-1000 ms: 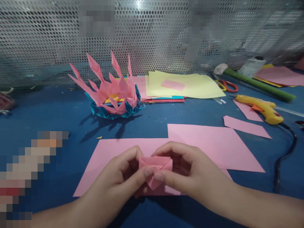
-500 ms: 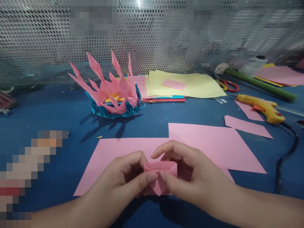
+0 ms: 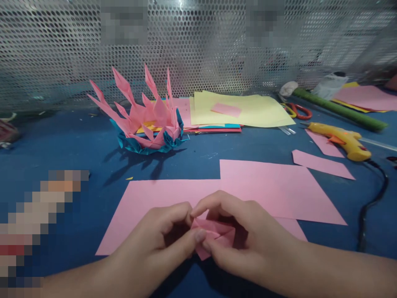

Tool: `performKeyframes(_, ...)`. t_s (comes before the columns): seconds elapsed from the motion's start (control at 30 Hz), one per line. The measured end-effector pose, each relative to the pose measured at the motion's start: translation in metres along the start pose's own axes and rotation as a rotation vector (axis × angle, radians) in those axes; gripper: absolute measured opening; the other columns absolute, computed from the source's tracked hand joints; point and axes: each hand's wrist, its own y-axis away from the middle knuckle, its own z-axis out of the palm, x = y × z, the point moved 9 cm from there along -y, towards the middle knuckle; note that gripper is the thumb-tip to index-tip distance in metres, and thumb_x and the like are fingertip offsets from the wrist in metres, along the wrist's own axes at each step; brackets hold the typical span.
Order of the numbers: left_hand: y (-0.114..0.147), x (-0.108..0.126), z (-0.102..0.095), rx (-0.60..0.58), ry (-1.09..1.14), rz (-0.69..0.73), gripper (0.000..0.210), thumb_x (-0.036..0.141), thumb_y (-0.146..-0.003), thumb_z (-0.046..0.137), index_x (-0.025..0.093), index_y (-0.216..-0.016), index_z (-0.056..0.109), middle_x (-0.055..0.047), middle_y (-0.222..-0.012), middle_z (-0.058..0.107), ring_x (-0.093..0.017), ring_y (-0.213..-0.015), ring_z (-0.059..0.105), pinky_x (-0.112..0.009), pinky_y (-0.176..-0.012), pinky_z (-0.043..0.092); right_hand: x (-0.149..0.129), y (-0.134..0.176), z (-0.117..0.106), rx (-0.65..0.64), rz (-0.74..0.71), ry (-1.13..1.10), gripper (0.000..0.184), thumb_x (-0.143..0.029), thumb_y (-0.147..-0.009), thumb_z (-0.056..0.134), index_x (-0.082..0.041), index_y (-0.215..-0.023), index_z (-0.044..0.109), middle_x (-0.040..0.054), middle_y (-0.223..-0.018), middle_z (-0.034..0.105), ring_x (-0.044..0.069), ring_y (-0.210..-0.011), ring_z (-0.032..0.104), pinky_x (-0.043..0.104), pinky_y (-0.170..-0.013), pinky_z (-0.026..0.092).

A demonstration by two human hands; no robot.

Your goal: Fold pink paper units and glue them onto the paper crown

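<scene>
A small piece of folded pink paper (image 3: 221, 232) is held between both hands near the table's front edge. My left hand (image 3: 164, 231) pinches its left side, thumb on the front face and fingers curled behind. My right hand (image 3: 245, 231) grips it from the right, thumb low on the front, with the index fingertip at the upper left corner beside the left fingers. The far side of the folded paper is hidden. Under and behind the hands lie flat pink sheets (image 3: 263, 186) on the blue table (image 3: 198, 151).
Back left stands a pink and blue folded-paper flower (image 3: 151, 136). Yellow sheets (image 3: 242, 111) top a paper stack. At right lie a yellow glue gun (image 3: 341, 138) with a black cord (image 3: 366, 211), pink strips (image 3: 322, 164), scissors (image 3: 300, 111) and a green stick (image 3: 341, 109).
The folded paper has tilted and dropped slightly. My right index finger has come down and left onto its upper left corner. Both hands sit a little lower.
</scene>
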Motion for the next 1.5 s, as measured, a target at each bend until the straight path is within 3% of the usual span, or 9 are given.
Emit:
performKeyframes(0.33, -0.002, -0.002, 0.001, -0.006, -0.006, -0.015, 0.026, 0.036, -0.092, 0.054, 0.017, -0.077, 0.063, 0.002, -0.068, 0.056, -0.013, -0.061, 0.047, -0.023, -0.057, 0.038, -0.003, -0.001, 0.000, -0.022, 0.046, -0.065, 0.026, -0.014, -0.089, 0.052, -0.022, -0.114, 0.050, -0.0005, -0.081, 0.058, 0.015, -0.073, 0.061, 0.030, -0.068, 0.052)
performKeyframes(0.63, -0.001, 0.003, 0.000, -0.006, -0.006, 0.050, 0.020, 0.033, -0.094, 0.057, 0.020, -0.082, 0.066, 0.003, -0.069, 0.059, -0.011, -0.059, 0.045, -0.021, -0.054, 0.037, -0.005, 0.002, -0.003, -0.055, 0.071, -0.021, 0.024, -0.016, -0.096, 0.050, -0.025, -0.119, 0.051, 0.0034, -0.094, 0.061, 0.017, -0.081, 0.067, 0.031, -0.073, 0.055)
performKeyframes(0.87, 0.000, 0.008, 0.005, -0.036, 0.030, 0.075, 0.018, 0.031, -0.095, 0.056, 0.022, -0.086, 0.069, 0.000, -0.082, 0.070, -0.015, -0.074, 0.060, -0.022, -0.069, 0.048, -0.005, 0.003, -0.001, -0.095, 0.073, -0.045, 0.023, -0.021, -0.099, 0.049, -0.025, -0.122, 0.050, 0.0016, -0.087, 0.061, 0.017, -0.083, 0.066, 0.031, -0.076, 0.053)
performKeyframes(0.97, 0.001, 0.009, 0.006, -0.041, 0.042, 0.063, 0.016, 0.032, -0.094, 0.058, 0.024, -0.089, 0.070, 0.001, -0.082, 0.069, -0.015, -0.075, 0.059, -0.021, -0.068, 0.047, -0.005, 0.001, -0.005, -0.062, 0.071, -0.011, 0.024, -0.024, -0.098, 0.052, -0.026, -0.122, 0.054, 0.0001, -0.086, 0.058, 0.014, -0.077, 0.060, 0.028, -0.073, 0.051)
performKeyframes(1.17, 0.000, 0.007, 0.002, -0.015, 0.104, 0.039, 0.018, 0.037, -0.094, 0.056, 0.027, -0.098, 0.071, 0.004, -0.075, 0.061, -0.013, -0.068, 0.052, -0.021, -0.067, 0.046, -0.001, 0.000, -0.005, -0.062, 0.118, -0.090, 0.035, -0.012, -0.094, 0.052, -0.027, -0.124, 0.059, -0.0016, -0.081, 0.059, 0.010, -0.074, 0.057, 0.024, -0.073, 0.050)
performKeyframes(1.4, 0.000, -0.002, -0.004, 0.042, 0.021, 0.010, 0.014, 0.034, -0.089, 0.058, 0.023, -0.083, 0.066, 0.003, -0.070, 0.056, -0.014, -0.064, 0.049, -0.023, -0.059, 0.043, -0.006, -0.001, -0.007, -0.031, 0.083, -0.044, 0.039, -0.010, -0.092, 0.052, -0.028, -0.126, 0.058, -0.0012, -0.080, 0.062, 0.012, -0.072, 0.060, 0.026, -0.072, 0.052)
performKeyframes(1.5, 0.000, -0.002, -0.004, 0.041, 0.009, 0.018, 0.015, 0.032, -0.088, 0.057, 0.021, -0.080, 0.063, 0.002, -0.071, 0.058, -0.015, -0.065, 0.051, -0.024, -0.061, 0.044, -0.003, -0.001, -0.008, -0.022, 0.083, -0.053, 0.031, -0.020, -0.093, 0.057, -0.030, -0.123, 0.058, -0.0016, -0.078, 0.063, 0.013, -0.071, 0.062, 0.027, -0.070, 0.053)
